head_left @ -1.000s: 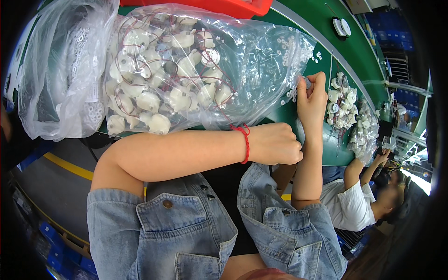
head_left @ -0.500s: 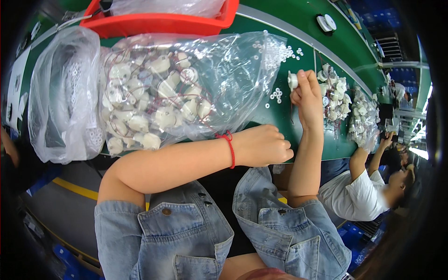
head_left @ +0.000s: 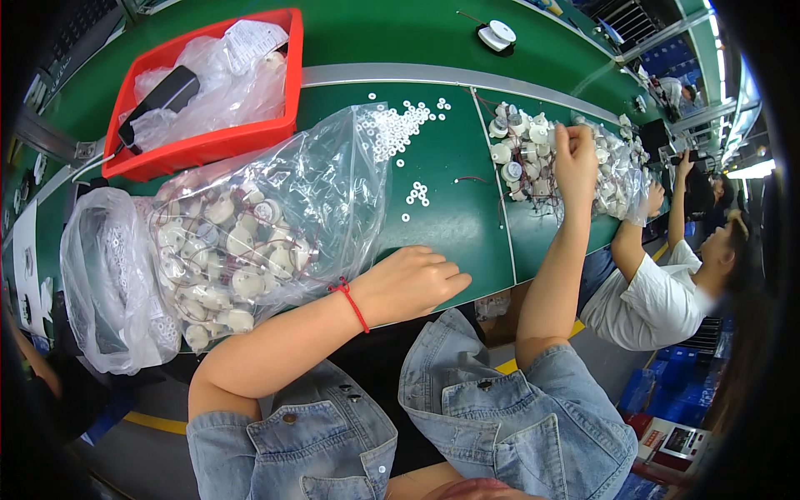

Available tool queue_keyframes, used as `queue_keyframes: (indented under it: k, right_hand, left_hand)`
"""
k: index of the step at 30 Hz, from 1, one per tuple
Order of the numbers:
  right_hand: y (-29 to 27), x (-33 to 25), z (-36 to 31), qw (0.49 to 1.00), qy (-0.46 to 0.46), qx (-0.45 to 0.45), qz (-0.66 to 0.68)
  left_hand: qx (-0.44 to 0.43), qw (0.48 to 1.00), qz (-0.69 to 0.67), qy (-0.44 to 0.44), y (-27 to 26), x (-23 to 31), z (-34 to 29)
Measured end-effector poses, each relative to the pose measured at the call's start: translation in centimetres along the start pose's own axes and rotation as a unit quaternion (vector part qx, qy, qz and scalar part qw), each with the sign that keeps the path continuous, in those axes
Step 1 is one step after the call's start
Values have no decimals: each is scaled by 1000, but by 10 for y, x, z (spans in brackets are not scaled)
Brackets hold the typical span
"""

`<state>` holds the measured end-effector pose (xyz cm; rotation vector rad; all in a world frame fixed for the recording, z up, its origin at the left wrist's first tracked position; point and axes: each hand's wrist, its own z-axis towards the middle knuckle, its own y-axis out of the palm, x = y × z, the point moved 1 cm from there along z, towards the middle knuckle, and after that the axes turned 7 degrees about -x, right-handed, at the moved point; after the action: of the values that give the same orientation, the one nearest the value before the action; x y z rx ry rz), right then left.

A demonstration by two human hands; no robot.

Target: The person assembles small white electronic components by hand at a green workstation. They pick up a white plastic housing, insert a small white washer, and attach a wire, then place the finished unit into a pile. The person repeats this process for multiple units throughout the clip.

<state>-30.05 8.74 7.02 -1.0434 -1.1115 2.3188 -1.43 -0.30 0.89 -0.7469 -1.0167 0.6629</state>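
My right hand (head_left: 575, 162) is over a pile of white round motor-like parts with thin dark red wires (head_left: 521, 154). Its fingertips are drawn together; whether a part sits between them I cannot make out. My left hand (head_left: 421, 283) rests curled at the front edge of the green table (head_left: 450, 237), its fingers turned under and anything in them hidden. A red cord circles that wrist. Beyond it lie a few small white rings (head_left: 417, 194), with a larger heap of rings (head_left: 396, 129) at the mouth of a clear bag of white wired parts (head_left: 242, 250).
An open clear bag with white rings (head_left: 117, 275) stands at far left. Behind is a red bin (head_left: 208, 150) holding plastic bags and a black object. A white part (head_left: 497, 35) lies past the metal rail. At right, a co-worker in a white shirt (head_left: 658, 308) sits beside another bagged pile.
My right hand has moved right, from beside the loose rings to the pile, where the white part it held is no longer distinct. The view has shifted; my left hand stays curled at the edge.
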Motion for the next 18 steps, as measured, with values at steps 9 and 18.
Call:
queue_keyframes:
  k: [9,18]
  right_hand:
    - [13,44,10,996,2,-31,-79]
    - [36,-124,-83,931,-257,-224,130]
  left_hand:
    - [8,1000,-20,-15,-3,-2,-5]
    - [24,1000,13,-10,11,-2,-7]
